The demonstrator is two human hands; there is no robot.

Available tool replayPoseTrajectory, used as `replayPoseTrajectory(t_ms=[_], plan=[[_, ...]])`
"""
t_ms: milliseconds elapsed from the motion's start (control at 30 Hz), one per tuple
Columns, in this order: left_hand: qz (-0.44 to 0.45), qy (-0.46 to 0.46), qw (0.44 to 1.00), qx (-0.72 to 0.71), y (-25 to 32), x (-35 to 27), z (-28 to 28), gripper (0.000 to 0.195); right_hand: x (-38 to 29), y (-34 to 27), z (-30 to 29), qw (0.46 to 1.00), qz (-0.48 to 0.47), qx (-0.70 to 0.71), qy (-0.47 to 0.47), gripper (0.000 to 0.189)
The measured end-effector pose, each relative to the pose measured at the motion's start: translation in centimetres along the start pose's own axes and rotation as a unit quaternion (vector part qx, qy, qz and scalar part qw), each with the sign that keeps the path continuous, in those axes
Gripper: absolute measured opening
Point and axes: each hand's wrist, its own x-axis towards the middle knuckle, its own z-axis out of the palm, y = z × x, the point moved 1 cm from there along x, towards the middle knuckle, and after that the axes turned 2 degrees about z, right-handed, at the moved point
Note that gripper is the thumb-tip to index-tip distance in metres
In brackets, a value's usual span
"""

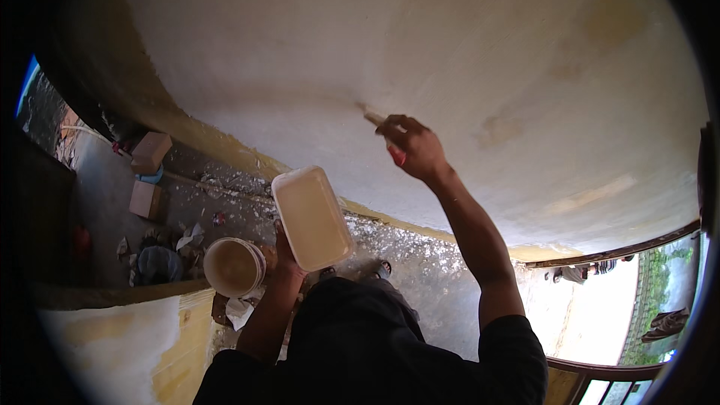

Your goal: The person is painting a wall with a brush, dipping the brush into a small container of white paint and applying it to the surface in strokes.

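Note:
My left hand point(287, 252) holds a rectangular plastic tub point(343, 218) from below and its left side. Inside the tub is a cream-coloured liquid. My right hand point(417, 149) grips a paintbrush point(373, 116), its bristle end at the wall point(315, 28) and a red part of the handle showing below my fingers. Pale coating covers most of this wall, with yellowish patches and a yellow band along its lower edge. Whether the bristles touch the surface is hard to tell, as the brush is slightly blurred.
A large round bucket point(261, 273) stands left of my left forearm. Brown boxes point(151, 153) and a blue basin point(150, 175) are farther left. White flakes litter the floor point(413, 242) along the wall. A partly coated low wall point(185, 337) is lower left; a bright opening point(596, 304) lies right.

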Motion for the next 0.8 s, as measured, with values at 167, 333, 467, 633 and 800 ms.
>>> replayPoseTrajectory(t_ms=[167, 333, 467, 633, 800], plan=[[-0.004, -0.005, 1.0, 0.026, -0.2, 0.4, 1.3, 0.074, 5.1, -2.3, -14.4, 0.978, -0.05, -0.016, 0.2, 0.018], [-0.026, -0.061, 0.998, 0.01, -0.6, 0.9, 2.3, 0.073, 7.5, -3.4, -20.3, 0.902, -0.141, -0.115, 0.392, 0.038], [-0.025, -0.04, 0.999, -0.004, -0.8, 0.9, 0.8, 0.073, 6.0, -2.4, -12.3, 0.898, -0.12, -0.207, 0.369, 0.027], [-0.044, -0.022, 0.998, -0.04, -1.0, 0.6, 0.5, 0.068, -1.4, 0.1, 5.5, 0.944, -0.099, -0.252, 0.191, 0.021], [-0.018, 0.063, 0.998, 0.024, -0.3, 0.0, -1.9, 0.072, -7.0, -0.9, 14.5, 0.988, -0.11, -0.106, -0.004, 0.017]])
